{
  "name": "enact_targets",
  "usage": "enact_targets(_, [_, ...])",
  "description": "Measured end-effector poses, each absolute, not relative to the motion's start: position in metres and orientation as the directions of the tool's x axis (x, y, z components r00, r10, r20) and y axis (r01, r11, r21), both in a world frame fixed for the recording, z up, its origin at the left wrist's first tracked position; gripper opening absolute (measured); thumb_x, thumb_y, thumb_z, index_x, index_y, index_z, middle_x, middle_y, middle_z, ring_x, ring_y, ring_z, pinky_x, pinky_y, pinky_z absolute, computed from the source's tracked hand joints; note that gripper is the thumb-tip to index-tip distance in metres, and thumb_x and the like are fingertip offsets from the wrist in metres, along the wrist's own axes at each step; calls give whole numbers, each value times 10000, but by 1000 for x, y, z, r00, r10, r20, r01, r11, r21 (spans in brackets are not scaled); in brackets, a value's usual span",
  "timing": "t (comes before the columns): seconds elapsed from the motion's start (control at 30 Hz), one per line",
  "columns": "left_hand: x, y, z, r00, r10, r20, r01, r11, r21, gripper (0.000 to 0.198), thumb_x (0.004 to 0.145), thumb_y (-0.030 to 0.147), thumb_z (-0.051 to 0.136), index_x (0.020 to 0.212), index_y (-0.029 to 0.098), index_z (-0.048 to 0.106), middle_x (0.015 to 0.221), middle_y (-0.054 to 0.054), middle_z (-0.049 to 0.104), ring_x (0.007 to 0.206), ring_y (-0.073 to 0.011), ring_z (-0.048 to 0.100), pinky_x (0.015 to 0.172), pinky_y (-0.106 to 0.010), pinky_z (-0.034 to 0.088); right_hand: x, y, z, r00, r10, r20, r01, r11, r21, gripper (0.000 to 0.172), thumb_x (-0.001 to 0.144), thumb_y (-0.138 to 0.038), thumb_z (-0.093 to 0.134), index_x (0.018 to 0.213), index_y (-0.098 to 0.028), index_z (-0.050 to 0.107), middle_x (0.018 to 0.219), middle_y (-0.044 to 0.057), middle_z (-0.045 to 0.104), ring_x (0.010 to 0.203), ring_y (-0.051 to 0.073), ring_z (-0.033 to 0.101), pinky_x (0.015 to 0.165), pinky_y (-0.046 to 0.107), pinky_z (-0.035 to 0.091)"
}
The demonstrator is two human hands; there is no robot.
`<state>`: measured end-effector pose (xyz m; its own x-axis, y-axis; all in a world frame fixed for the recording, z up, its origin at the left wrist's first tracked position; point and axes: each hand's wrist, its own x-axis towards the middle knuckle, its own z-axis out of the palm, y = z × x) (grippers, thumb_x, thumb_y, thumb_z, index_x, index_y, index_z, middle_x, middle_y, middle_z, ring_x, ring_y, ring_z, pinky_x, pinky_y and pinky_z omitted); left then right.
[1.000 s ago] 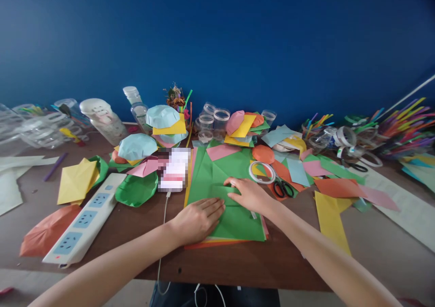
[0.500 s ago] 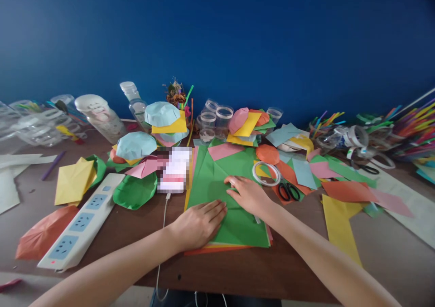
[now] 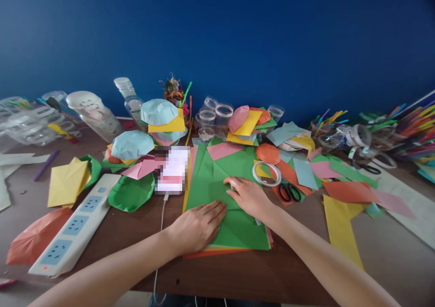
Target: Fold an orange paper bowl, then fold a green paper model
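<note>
Brown wooden table (image 3: pixel 142 270), deep blue wall (image 3: pixel 217 39) behind. Green paper sheet (image 3: pixel 244 234) on a coloured paper stack, mid front edge. Left hand (image 3: pixel 199 229) flat on it, fingers open, holding nothing. Right hand (image 3: pixel 249 197) slightly curled on a fold; grip cannot be told. Black-handled scissors (image 3: pixel 289 192) and tape roll (image 3: pixel 267 174) just right; power strip (image 3: pixel 76 223) toward left front corner.

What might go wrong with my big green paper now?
The green paper could slide on the coloured sheets under it, because only the left hand lies flat on it. The right hand is close to the black-handled scissors, so it might bump them.
</note>
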<state>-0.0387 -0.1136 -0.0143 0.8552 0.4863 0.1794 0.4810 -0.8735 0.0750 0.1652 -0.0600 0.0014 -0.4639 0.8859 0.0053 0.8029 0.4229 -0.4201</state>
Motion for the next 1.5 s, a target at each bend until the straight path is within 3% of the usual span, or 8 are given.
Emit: enact_targets(1.5, [-38,-113,-13,853,488,186,485,-872,64,411,901,221,364,1278,68,416,1308,-138,481,1232,-224,422,993,-338,420,164,-59,3,-455,891,-9,821,415,-393,219,840,-198,502,1051,-251,510,963,25,642,891,178,599,726,275,416])
